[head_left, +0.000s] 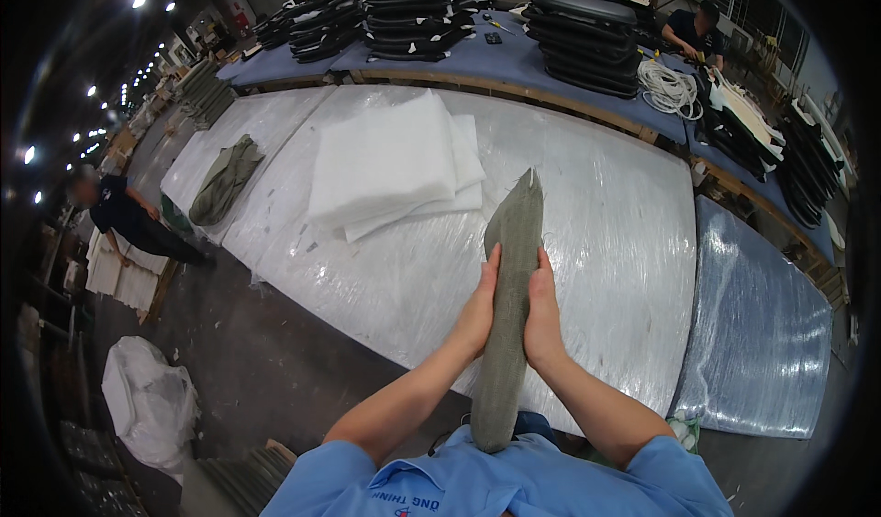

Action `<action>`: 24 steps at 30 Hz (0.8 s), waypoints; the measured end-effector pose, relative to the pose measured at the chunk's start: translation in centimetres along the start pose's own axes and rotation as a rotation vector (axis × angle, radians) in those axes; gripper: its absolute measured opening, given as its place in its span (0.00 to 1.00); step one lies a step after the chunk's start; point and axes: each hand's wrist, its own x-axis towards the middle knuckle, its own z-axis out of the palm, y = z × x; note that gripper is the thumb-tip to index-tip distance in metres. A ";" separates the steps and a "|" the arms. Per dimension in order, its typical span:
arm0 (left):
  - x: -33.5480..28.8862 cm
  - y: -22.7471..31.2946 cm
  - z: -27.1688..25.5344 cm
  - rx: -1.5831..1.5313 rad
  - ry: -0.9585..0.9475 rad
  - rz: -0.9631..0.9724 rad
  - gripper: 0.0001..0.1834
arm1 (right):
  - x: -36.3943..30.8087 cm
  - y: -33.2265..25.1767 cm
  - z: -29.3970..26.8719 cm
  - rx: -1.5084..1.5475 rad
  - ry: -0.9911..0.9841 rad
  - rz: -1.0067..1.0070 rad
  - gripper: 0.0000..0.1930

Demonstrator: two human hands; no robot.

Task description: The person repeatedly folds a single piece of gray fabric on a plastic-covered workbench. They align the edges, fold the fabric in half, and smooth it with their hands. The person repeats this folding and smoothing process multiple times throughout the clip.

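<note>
Between my two palms, a grey-green fabric cushion (pixel 507 352) stands edge-on, its long side running from my shirt toward the table. Its far tip tapers to a corner with loose threads. My left hand (pixel 476 313) presses against its left face, and my right hand (pixel 543 320) against the right face, fingers pointing away from me. Beneath is a wide table (pixel 615 333) wrapped in clear plastic film. Beyond my hands, to the left, lie stacked white wadding sheets (pixel 385 164). A crumpled grey-green cloth piece (pixel 227 177) rests on the table's far left part.
A blue-topped bench (pixel 496 58) runs along the back, carrying stacks of black padded pieces (pixel 583 40) and a coil of white rope (pixel 670 90). People work behind it. Another person (pixel 133 214) stands at the left. A white plastic-wrapped bundle (pixel 149 402) sits on the floor lower left.
</note>
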 end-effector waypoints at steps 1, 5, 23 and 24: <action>0.1 0.0 0.5 0.042 0.013 0.003 0.41 | 0.1 0.1 -0.2 -0.006 0.002 -0.026 0.41; 0.5 -0.8 0.9 0.353 0.072 0.110 0.43 | 0.0 1.2 -0.7 -0.022 -0.007 -0.123 0.42; 2.1 0.3 3.8 0.779 0.007 0.231 0.45 | 4.4 4.0 -4.6 0.142 -0.062 -0.165 0.37; 1.8 1.2 4.3 0.826 -0.025 0.203 0.47 | 5.3 4.3 -5.2 0.163 -0.063 -0.161 0.37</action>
